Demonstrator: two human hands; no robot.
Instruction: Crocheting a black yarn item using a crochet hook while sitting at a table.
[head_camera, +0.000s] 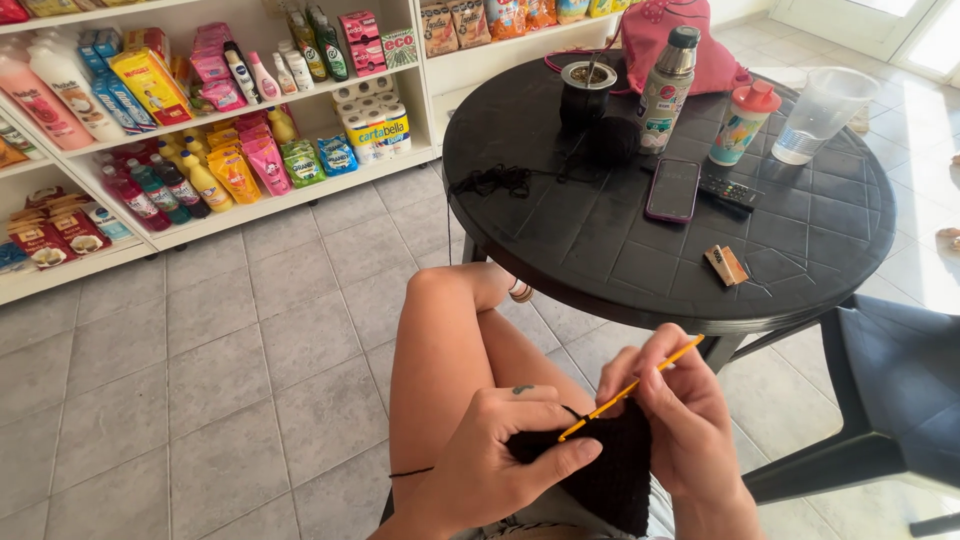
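Observation:
My left hand (495, 455) pinches the upper left edge of a black crocheted piece (620, 475) that lies over my lap. My right hand (680, 415) holds a yellow crochet hook (640, 383), whose tip enters the top edge of the black piece between the two hands. A thin black yarn strand runs over my left hand. My bare crossed leg (445, 340) lies under the hands. A ball of black yarn (608, 140) rests on the round black table (800, 270) ahead, with loose yarn (495, 180) trailing off its left side.
On the table stand a metal thermos (668, 85), a cup with a straw (586, 90), a phone (673, 188), a remote (728, 190), a red-capped bottle (743, 122), a clear plastic jug (825, 112) and a small wooden block (725, 265). White shelves (200, 215) of products line the left. A dark chair (900, 390) stands at the right.

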